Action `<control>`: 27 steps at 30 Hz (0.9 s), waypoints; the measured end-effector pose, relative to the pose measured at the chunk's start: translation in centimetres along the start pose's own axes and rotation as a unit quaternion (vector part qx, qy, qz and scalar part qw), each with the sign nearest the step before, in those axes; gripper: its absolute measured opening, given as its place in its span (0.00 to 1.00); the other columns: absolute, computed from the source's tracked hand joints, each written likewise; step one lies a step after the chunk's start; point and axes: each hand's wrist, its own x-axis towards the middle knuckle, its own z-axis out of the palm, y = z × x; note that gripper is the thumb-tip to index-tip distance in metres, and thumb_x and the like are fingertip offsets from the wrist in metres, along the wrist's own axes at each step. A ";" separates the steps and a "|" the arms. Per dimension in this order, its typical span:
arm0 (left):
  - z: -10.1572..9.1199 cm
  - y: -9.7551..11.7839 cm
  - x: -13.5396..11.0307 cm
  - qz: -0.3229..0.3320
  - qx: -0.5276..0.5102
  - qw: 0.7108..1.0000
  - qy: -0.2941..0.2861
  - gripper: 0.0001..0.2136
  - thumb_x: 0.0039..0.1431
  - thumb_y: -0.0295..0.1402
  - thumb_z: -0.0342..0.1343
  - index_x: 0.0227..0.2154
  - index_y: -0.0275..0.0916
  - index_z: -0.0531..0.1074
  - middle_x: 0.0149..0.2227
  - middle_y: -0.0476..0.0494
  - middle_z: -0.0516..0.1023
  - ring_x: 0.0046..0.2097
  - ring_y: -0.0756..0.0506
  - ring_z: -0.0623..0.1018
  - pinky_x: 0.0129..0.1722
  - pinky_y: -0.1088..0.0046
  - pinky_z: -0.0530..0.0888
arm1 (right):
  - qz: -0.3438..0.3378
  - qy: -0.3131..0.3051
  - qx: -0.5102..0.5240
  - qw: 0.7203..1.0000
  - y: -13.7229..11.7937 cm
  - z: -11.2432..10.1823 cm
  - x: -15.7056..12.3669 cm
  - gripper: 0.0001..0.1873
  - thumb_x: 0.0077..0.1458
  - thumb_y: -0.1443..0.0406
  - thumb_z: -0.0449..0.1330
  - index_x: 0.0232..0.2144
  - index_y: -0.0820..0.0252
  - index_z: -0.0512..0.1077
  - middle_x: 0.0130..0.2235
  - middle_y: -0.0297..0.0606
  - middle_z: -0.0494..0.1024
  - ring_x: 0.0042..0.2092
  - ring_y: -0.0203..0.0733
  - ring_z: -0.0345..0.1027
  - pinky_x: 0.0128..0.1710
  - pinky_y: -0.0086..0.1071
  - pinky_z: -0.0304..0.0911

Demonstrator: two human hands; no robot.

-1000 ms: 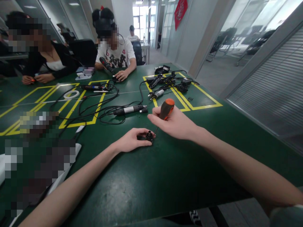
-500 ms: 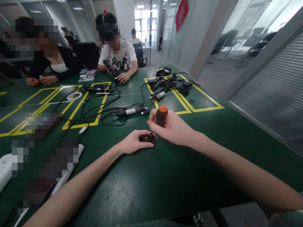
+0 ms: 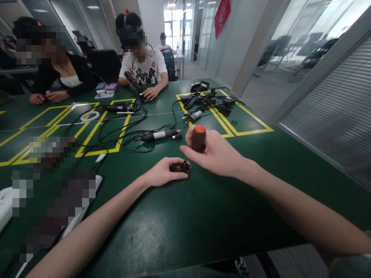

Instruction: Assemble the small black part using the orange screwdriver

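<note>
A small black part (image 3: 183,167) with a round socket on top rests on the green table (image 3: 185,224). My left hand (image 3: 161,173) pinches it from the left, fingers curled round it. My right hand (image 3: 216,152) is closed round a screwdriver with an orange and black handle (image 3: 198,138), held nearly upright right above the part. The screwdriver's shaft is hidden behind my fingers.
An electric screwdriver (image 3: 160,134) with tangled black cables lies just beyond my hands. More tools and cables sit in the yellow-taped box (image 3: 208,102) at the back right. Two other people sit at the far side of the table; a white device (image 3: 5,204) lies at the left edge.
My right hand has swung the screwdriver from a slant to nearly upright over the part. My left hand has kept its hold on the part.
</note>
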 end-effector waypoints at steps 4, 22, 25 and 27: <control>0.0 0.0 0.0 0.002 -0.003 1.000 0.001 0.15 0.53 0.35 0.68 0.42 0.34 0.80 0.45 0.41 0.85 0.47 0.43 0.81 0.55 0.64 0.75 | 0.004 0.014 0.014 1.000 0.1 0.0 0.1 0.11 0.60 0.58 0.57 0.29 0.55 0.61 0.24 0.28 0.65 0.26 0.35 0.54 0.30 0.32 0.50; -2.4 0.8 -0.1 0.034 0.037 0.991 -0.121 0.18 0.66 0.41 0.60 0.53 0.36 0.79 0.53 0.40 0.82 0.57 0.43 0.78 0.62 0.67 0.70 | 0.024 -0.017 0.025 0.999 0.0 -0.5 0.1 0.12 0.55 0.63 0.62 0.35 0.54 0.60 0.29 0.30 0.70 0.29 0.39 0.64 0.30 0.33 0.58; -2.7 0.7 0.0 0.033 0.045 0.990 -0.128 0.19 0.66 0.42 0.60 0.55 0.37 0.78 0.52 0.40 0.83 0.57 0.42 0.78 0.62 0.65 0.70 | 0.030 -0.027 0.063 0.997 -0.1 -0.6 -0.1 0.13 0.54 0.65 0.62 0.36 0.54 0.60 0.31 0.30 0.71 0.30 0.39 0.65 0.30 0.34 0.60; -2.8 0.7 0.1 0.033 0.047 0.990 -0.130 0.20 0.66 0.42 0.60 0.56 0.37 0.78 0.54 0.40 0.82 0.57 0.42 0.78 0.63 0.65 0.69 | 0.034 -0.023 0.090 0.995 -0.3 -0.7 -0.1 0.15 0.53 0.67 0.63 0.38 0.54 0.60 0.33 0.31 0.72 0.32 0.40 0.67 0.32 0.34 0.62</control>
